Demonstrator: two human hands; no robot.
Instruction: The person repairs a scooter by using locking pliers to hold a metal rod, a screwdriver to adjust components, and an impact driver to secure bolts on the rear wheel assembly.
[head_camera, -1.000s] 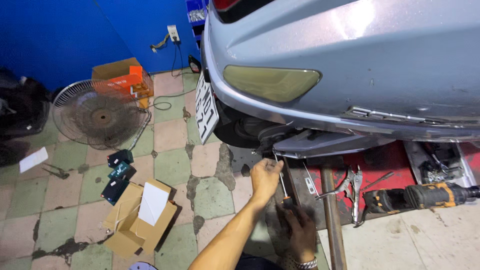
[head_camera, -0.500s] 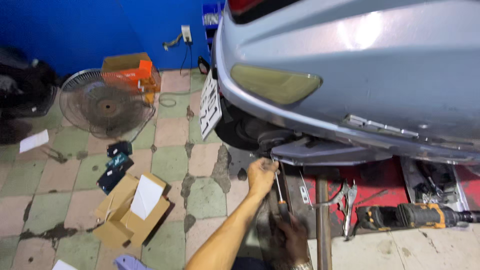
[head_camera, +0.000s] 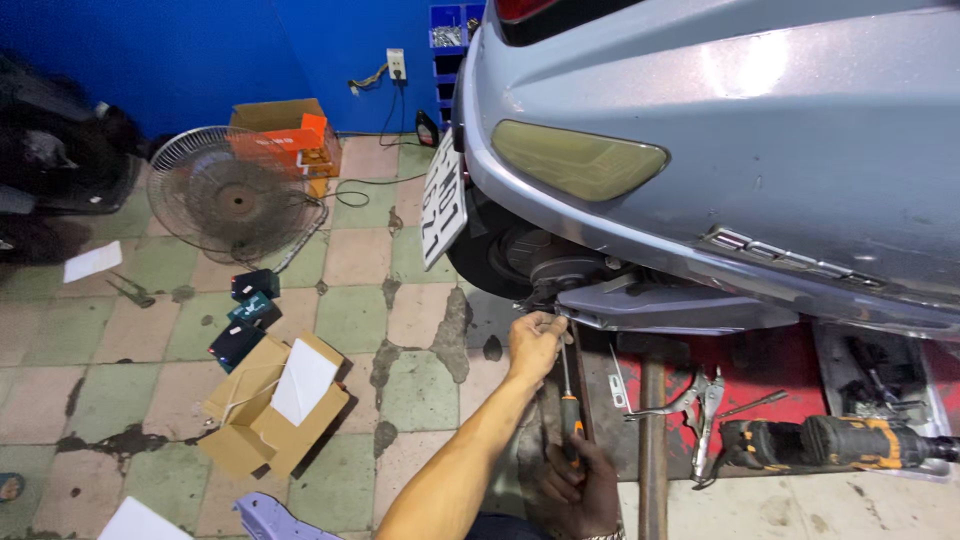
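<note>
A grey scooter (head_camera: 760, 150) stands raised over me, its rear light and number plate (head_camera: 443, 198) in view. My left hand (head_camera: 535, 345) reaches up to the edge of the grey lower cover (head_camera: 680, 305), fingers pinched around the top of a screwdriver (head_camera: 567, 395). My right hand (head_camera: 580, 485) is lower down, closed on the screwdriver's orange and black handle. The shaft runs upright between both hands. The exact spot the tip touches is hidden by my left fingers.
Locking pliers (head_camera: 700, 400) and a cordless power tool (head_camera: 850, 442) lie on the red stand to the right, beside a steel post (head_camera: 652, 440). An open cardboard box (head_camera: 275, 400), small dark boxes (head_camera: 245, 315), a floor fan (head_camera: 232, 192) and an orange box (head_camera: 290, 130) sit on the tiled floor to the left.
The view has swung a little, so the scooter and floor items sit further right and lower in frame. Both hands stay on the screwdriver at the same place under the scooter.
</note>
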